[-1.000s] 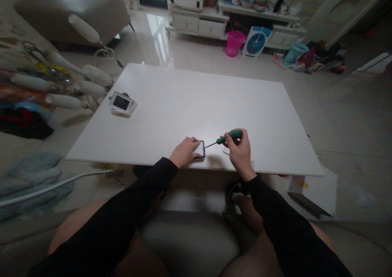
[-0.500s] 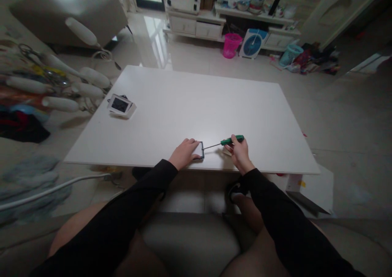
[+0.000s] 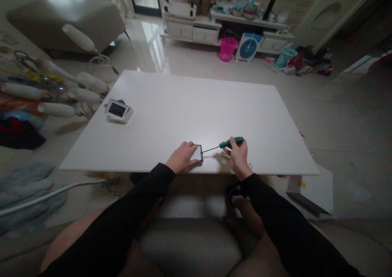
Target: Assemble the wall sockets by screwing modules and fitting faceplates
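My left hand (image 3: 183, 156) grips a small flat rectangular piece (image 3: 197, 154), white with a dark frame, near the front edge of the white table (image 3: 196, 105). Thumb and fingers press on its two sides, and the hand covers its left part. In my right hand (image 3: 238, 154) is a screwdriver with a green handle (image 3: 233, 142). Its thin shaft points left, and the tip meets the right edge of the framed piece. Under the right hand lies a small pale object (image 3: 226, 152), mostly hidden.
A stack of white-framed devices (image 3: 118, 110) with a dark screen sits at the table's left. A lamp with several white shades (image 3: 78, 38) stands beyond that side. Across the floor are a pink basket (image 3: 228, 49), a blue fan (image 3: 248, 47) and a white cabinet (image 3: 205, 34).
The view has shifted slightly, so the table appears a little lower. Both hands keep their grips, and the screwdriver's tip stays at the framed piece's edge.
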`<state>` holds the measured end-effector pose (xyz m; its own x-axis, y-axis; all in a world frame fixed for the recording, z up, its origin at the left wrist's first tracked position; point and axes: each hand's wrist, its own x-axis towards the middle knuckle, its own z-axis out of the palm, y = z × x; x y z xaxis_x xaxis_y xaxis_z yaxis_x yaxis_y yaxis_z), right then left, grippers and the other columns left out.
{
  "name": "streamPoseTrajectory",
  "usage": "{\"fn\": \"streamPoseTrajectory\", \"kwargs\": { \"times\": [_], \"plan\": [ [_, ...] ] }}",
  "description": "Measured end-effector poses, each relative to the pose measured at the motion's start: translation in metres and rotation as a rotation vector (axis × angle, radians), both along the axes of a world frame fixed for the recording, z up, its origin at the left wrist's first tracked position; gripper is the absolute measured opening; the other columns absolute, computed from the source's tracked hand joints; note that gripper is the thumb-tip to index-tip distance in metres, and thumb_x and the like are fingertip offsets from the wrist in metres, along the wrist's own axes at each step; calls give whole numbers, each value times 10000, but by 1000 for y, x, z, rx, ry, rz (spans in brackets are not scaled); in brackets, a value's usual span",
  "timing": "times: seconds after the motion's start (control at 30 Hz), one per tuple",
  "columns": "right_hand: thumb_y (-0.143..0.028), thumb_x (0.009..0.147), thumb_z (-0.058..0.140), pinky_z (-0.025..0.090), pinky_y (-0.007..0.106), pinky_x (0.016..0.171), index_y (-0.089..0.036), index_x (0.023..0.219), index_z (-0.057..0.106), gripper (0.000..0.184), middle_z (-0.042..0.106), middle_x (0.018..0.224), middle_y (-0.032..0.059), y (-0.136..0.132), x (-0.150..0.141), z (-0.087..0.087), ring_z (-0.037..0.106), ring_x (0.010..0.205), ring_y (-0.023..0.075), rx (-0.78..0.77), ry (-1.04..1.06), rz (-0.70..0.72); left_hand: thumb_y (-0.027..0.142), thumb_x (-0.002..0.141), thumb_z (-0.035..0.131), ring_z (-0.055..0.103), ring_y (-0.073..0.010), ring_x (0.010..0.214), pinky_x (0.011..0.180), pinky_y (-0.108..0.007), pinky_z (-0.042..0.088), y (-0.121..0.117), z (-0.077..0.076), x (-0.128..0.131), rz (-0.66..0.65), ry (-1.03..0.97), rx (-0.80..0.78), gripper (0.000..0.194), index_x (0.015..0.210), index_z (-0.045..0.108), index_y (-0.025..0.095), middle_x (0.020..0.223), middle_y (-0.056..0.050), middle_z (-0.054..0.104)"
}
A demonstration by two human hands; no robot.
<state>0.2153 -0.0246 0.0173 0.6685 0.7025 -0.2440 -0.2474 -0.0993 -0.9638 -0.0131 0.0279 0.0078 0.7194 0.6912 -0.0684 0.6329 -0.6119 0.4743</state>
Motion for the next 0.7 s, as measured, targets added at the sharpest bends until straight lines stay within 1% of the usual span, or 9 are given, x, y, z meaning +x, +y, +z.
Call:
{"fn": "streamPoseTrajectory", "kwargs": {
  "times": [0.07,0.13,0.2,0.23,0.3,0.4,0.53,0.63,0.7],
  "plan": [
    [-547,809,783,646,306,678,-267,987,475,453,637,939,-44,-5,-11,14,749,824,156,77,-153,88,445,898,721,550,-322,1179,1051,-438,476,-1,0,1,14,-8,0,532,1357,591,209,1285,-131,621],
    [-531,857,744,648,323,727,-273,1018,485,399,635,944,-35,-8,-20,25,743,838,160,120,-294,166,448,887,731,554,-320,1180,1049,-437,476,-2,0,1,29,-5,1,537,1355,595,221,1276,-125,622],
    [-516,878,727,644,319,740,-275,1028,490,369,636,945,-29,-8,-23,28,741,842,162,127,-360,200,450,880,737,555,-323,1174,1041,-442,479,-3,0,2,38,-3,2,545,1353,597,218,1263,-128,626],
    [-514,878,725,643,315,731,-275,1022,486,366,637,943,-29,-7,-22,27,743,834,161,124,-351,200,450,881,735,554,-326,1171,1038,-448,479,-3,-1,2,41,-6,0,542,1349,598,214,1261,-131,627],
    [-520,861,734,642,311,692,-273,998,468,387,637,937,-34,-2,-15,19,748,801,158,106,-260,168,448,887,728,550,-328,1166,1034,-455,480,-2,-2,2,41,-13,-5,523,1336,604,212,1265,-135,626],
    [-525,817,784,635,286,645,-259,961,468,437,638,919,-48,5,1,0,747,758,141,42,-54,79,448,898,718,546,-321,1170,1033,-445,479,-2,-3,2,41,-6,-9,487,1314,606,221,1271,-126,623],
    [-548,782,836,607,226,581,-238,897,478,487,642,818,-66,8,13,-23,716,703,109,-68,157,-36,442,906,717,538,-322,1183,1027,-442,482,-4,-2,2,58,3,-8,483,1309,598,205,1276,-126,622],
    [-590,773,838,557,192,504,-236,861,465,522,630,732,-76,7,16,-34,684,643,104,-73,203,-37,425,897,731,535,-324,1183,1018,-442,483,-6,0,3,67,1,-12,482,1303,597,202,1274,-127,618],
    [-601,778,830,510,177,454,-237,841,454,527,614,685,-79,7,17,-38,653,583,100,-49,186,13,415,891,739,533,-322,1180,1017,-441,482,-6,1,4,69,2,-16,475,1294,599,205,1271,-124,617]
  ]
}}
